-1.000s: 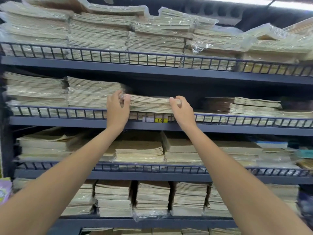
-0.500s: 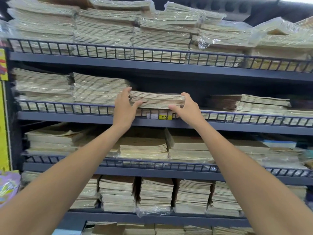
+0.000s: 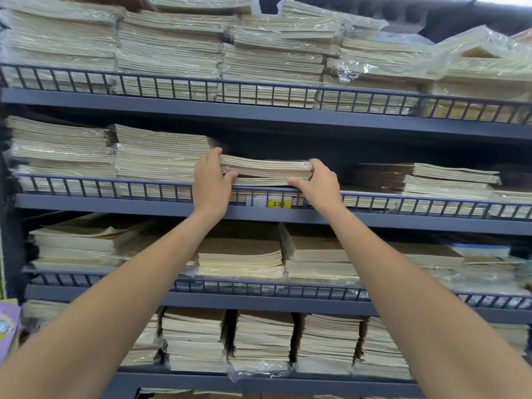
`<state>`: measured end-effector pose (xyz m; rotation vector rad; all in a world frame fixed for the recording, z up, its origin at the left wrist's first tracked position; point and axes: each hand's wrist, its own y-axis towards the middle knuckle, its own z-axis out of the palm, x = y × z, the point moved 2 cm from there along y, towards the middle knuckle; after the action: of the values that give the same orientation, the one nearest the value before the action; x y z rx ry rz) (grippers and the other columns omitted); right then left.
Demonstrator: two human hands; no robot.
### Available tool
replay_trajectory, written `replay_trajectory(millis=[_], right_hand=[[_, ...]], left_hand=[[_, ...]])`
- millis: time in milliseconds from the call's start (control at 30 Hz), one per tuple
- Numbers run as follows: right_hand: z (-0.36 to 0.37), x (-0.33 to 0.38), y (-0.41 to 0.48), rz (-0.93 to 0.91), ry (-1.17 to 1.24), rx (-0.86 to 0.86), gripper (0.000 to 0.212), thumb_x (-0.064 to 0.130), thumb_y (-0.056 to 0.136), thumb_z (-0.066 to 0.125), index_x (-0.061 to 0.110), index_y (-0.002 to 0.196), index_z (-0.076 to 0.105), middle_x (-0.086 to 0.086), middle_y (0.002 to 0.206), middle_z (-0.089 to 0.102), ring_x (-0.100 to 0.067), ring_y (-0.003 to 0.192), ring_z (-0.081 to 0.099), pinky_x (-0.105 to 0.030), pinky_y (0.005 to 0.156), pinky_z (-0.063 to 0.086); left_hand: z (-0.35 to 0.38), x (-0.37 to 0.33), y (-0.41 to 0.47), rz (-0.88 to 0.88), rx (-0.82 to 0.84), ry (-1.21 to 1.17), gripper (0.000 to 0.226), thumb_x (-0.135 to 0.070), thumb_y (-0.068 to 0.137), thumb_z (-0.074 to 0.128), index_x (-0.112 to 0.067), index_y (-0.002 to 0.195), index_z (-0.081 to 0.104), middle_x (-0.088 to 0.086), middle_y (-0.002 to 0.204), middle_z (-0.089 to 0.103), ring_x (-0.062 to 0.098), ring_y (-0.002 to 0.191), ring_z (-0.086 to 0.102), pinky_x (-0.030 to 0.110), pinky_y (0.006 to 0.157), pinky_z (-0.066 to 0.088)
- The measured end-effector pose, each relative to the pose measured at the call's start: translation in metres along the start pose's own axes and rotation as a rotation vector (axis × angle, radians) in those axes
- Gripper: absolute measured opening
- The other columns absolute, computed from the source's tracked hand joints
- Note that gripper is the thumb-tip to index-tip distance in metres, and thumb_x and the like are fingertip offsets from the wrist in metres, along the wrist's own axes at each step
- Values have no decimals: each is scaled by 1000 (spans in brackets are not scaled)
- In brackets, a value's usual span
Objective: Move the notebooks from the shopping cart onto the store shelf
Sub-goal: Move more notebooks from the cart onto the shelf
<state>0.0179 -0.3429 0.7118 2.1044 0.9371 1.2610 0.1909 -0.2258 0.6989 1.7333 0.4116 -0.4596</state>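
Note:
A thin plastic-wrapped stack of beige notebooks point(image 3: 266, 171) lies on the second shelf point(image 3: 172, 203) of the blue store shelf, just above its wire front rail. My left hand point(image 3: 210, 182) grips the stack's left end, fingers over the top and thumb under the front edge. My right hand point(image 3: 319, 184) grips the right end the same way. The stack sits on top of other notebooks behind the rail. No shopping cart shows in the head view.
Taller notebook stacks point(image 3: 161, 156) stand directly left of the held stack, and lower ones point(image 3: 449, 180) to the right with a dark gap between. A yellow price tag point(image 3: 279, 203) hangs on the rail. Shelves above and below are packed with wrapped notebooks.
Both hands' thumbs have come under the stack's front edge while the fingers stayed on top. The stack stayed in about the same place on the second shelf; the camera shifted slightly.

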Motion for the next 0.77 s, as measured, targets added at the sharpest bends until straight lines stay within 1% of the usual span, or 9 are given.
replay_trajectory(millis=[100,267,333,434,567,634,700,767], right_hand=[[1,0,2,16,-14,2,64,35,82,71,15,137,42,-5,126,59,-22,114,57,-35,91,49],[6,-1,-1,27,-89,0,63,40,83,68,16,136,44,-7,127,59,-24,113,57,-40,91,52],[7,-2,-2,27,-93,3,62,41,84,67,17,136,43,-6,128,58,-24,114,57,-39,90,51],[6,-3,-4,-9,-103,-13,57,41,86,64,17,134,46,-3,124,61,-21,110,58,-34,86,49],[5,-5,-4,-9,-38,-65,49,37,87,64,17,130,53,-2,121,63,-18,108,59,-32,85,50],[5,-6,-3,1,-19,-79,50,38,87,63,17,131,53,-2,123,63,-19,110,59,-33,87,51],[4,-6,-3,6,-6,-94,55,45,87,61,16,133,52,-3,127,61,-20,114,57,-34,91,50],[5,-6,-3,4,-1,-108,60,52,86,58,16,133,53,-3,129,60,-19,116,56,-35,92,49]], left_hand=[[2,-1,0,-3,-8,39,49,-22,91,61,-16,136,42,5,137,47,20,127,43,31,99,40],[6,-5,-4,1,-33,86,45,-16,92,57,-14,134,41,7,134,45,21,125,43,26,93,40],[7,-4,-7,4,-30,79,45,-15,93,57,-14,135,41,8,134,42,21,124,43,24,91,40],[4,-1,-9,3,-47,51,46,-16,92,59,-14,135,42,10,131,38,20,115,48,18,82,37],[2,0,-10,-23,-60,33,44,-17,93,58,-15,135,44,8,128,41,17,112,50,16,81,36],[3,0,-9,-36,-64,28,44,-16,93,57,-15,135,44,7,128,42,18,113,50,17,81,36],[3,0,-8,-46,-55,24,46,-17,93,57,-16,136,44,7,129,43,19,114,50,17,81,37],[3,1,-8,-50,-53,19,46,-21,93,56,-16,137,43,7,129,43,18,113,50,17,80,37]])
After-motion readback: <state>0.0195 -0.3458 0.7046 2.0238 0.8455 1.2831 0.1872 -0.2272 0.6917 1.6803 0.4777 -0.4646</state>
